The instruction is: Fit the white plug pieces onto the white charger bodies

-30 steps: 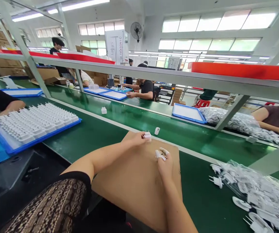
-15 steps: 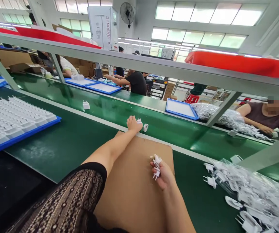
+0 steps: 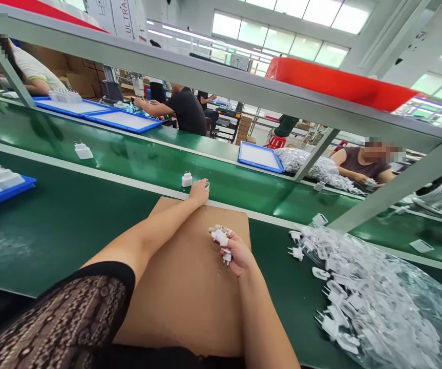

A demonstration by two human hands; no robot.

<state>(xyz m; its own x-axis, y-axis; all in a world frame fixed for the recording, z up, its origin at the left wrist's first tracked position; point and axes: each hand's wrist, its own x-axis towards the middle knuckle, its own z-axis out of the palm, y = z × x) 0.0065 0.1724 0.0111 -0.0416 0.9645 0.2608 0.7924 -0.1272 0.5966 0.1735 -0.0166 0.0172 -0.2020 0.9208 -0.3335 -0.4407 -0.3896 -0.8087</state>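
My left hand (image 3: 198,192) reaches to the near edge of the green conveyor belt. Its fingers are closed round a white charger housing (image 3: 207,185), mostly hidden, with a dark open end showing. Just left of it a white plug charger (image 3: 187,179) stands on the belt, pins up. Above the brown cardboard sheet (image 3: 190,287), my right hand (image 3: 237,252) is closed on several small white plug pieces (image 3: 221,236); metal pins point down from one. Pale covers appear to sit on some of its fingertips.
Another white charger (image 3: 83,150) sits farther left on the belt. A blue tray (image 3: 5,195) of white housings lies at left. At right, a clear plastic bag (image 3: 393,297) spills plug pieces. A slanted shelf post (image 3: 393,184) stands beyond it. Co-workers sit across the belt.
The view has swung right. My left hand has left the pins-up charger standing on the belt and moved right onto the open housing beside it. My right hand still holds the plug pieces.
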